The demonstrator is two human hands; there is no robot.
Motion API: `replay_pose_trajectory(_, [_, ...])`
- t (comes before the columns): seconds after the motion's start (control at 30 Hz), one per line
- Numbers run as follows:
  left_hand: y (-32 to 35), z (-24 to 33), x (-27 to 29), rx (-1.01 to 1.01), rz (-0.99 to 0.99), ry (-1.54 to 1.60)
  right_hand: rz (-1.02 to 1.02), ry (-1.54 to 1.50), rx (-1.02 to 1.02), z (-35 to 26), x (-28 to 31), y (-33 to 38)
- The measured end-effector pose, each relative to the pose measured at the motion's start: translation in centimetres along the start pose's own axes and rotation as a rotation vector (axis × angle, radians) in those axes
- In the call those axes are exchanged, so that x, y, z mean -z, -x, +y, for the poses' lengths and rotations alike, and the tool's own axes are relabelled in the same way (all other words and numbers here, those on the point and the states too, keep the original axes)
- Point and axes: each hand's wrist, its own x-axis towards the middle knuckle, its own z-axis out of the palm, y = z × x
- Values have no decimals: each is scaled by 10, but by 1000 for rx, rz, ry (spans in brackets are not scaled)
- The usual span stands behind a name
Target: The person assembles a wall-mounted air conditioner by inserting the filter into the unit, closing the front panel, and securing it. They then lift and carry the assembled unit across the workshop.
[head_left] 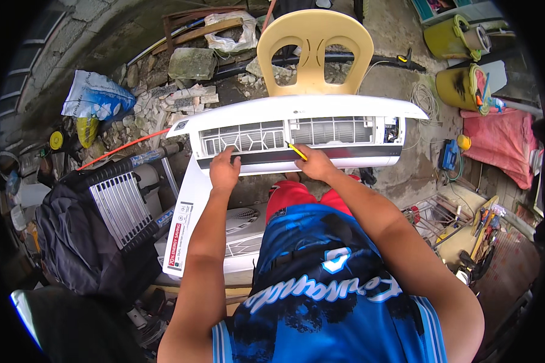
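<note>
Two hands are working along the front edge of a white air conditioner unit [297,130], which is lying across the seat of a pale yellow plastic chair [315,45], just ahead of the person's knees. The left hand [224,170] is resting open, fingers spread, on the unit's lower left edge below the slatted grille. The right hand [313,162] is pressing on the same edge near the middle, closed around a yellow screwdriver [297,151] whose tip is pointing up-left toward the grille. The hands are apart, near each other. A detached white cover panel [188,224] is hanging down at the left, beside a dark radiator-like unit [118,206]. Yellow buckets [460,60] are standing well apart at the upper right.
</note>
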Motion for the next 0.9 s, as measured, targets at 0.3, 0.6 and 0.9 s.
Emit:
replay_pose_trajectory(0.3, [-17,-46,-21,1332,64,1397,95,-593,-245,-17,-18,-44])
replay_pose_trajectory(0.6, [94,-22,25,1066,223,1600,26,-344,3,-8,15,6])
replay_pose_trajectory(0.9, [165,-45,231,758,-134,806,179,258,855,-123,50,68])
